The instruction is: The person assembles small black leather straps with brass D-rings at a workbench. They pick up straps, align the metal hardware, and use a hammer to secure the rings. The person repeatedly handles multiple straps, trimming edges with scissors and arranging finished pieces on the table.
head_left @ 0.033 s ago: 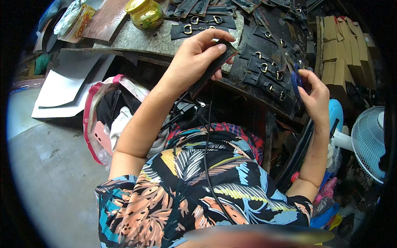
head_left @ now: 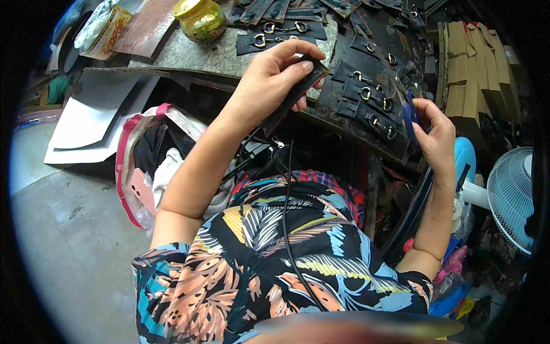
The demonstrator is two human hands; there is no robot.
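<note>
My left hand (head_left: 275, 77) pinches a dark leather strip (head_left: 299, 86) between thumb and fingers, above the near edge of the workbench. The strip hangs tilted, with its lower end toward my lap. My right hand (head_left: 436, 129) is closed around the blue handles of a pair of scissors (head_left: 409, 114). The scissor blades point up and away, over the bench and apart from the strip. Between my hands lie several black straps with gold buckles (head_left: 366, 94). Two more such straps (head_left: 281, 35) rest on a grey stone slab (head_left: 226, 54) beyond my left hand.
A yellow jar (head_left: 199, 20) stands on the slab. Several dark strips (head_left: 286, 10) lie at the back. Brown cardboard pieces (head_left: 475, 69) stand at the right, near a fan (head_left: 513, 195). A pink-rimmed bag (head_left: 123, 155) with a pink phone (head_left: 142, 188) sits left of my lap.
The scissors in my right hand have shifted very slightly to the left. My left hand and the leather strip look unmoved.
</note>
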